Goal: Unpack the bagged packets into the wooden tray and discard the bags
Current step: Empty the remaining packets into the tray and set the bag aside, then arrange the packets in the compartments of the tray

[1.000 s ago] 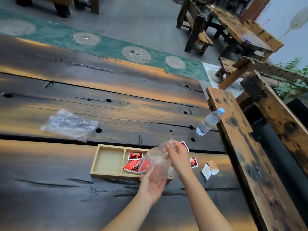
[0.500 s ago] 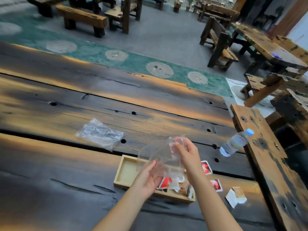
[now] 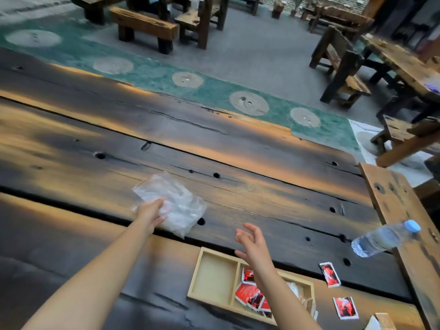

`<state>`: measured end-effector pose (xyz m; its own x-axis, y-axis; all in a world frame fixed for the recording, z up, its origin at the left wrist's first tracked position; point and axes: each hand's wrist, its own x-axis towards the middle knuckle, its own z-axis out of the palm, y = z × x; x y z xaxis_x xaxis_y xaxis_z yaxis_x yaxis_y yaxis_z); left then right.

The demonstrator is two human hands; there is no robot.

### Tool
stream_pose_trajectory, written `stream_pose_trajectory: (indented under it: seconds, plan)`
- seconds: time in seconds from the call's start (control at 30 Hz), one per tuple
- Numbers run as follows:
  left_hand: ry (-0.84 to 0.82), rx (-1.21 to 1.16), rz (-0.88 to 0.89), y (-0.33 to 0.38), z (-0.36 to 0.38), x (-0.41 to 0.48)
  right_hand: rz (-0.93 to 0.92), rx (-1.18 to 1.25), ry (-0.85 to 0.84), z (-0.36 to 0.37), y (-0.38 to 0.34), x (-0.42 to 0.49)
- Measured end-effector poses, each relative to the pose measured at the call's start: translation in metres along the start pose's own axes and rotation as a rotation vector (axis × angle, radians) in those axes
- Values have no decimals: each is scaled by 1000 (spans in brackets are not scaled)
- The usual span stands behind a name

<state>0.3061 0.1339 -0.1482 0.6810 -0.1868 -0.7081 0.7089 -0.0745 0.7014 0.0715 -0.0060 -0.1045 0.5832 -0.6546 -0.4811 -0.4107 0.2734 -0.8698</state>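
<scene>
Left hand [image 3: 151, 210] lies flat on the crumpled clear bags [image 3: 173, 206], fingers spread — discarding; right hand [image 3: 252, 241] hovers, fingers apart and empty, above the wooden tray [image 3: 215, 275] holding red packets [image 3: 250, 294].

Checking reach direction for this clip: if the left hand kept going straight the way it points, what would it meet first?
The left hand points away across the table and already lies on the crumpled plastic bags. Past them only bare planks show, though depth is hard to judge.
</scene>
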Motion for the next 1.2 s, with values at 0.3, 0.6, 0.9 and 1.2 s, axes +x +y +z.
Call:
stream_pose_trajectory:
  seconds: [0.3, 0.6, 0.9, 1.2]
  plan:
    - [63, 912, 140, -16, -29, 52, 54, -25, 114, -19, 16, 15]
    - [-250, 1581, -25, 23, -33, 20, -20, -192, 116, -36, 26, -3]
    - [-498, 1566, 1008, -35, 127, -114, -124, -476, 149, -118, 60, -42]
    - [-841, 1721, 1088, -172, 272, -176, -33, -452, 394, -263, 112, -57]
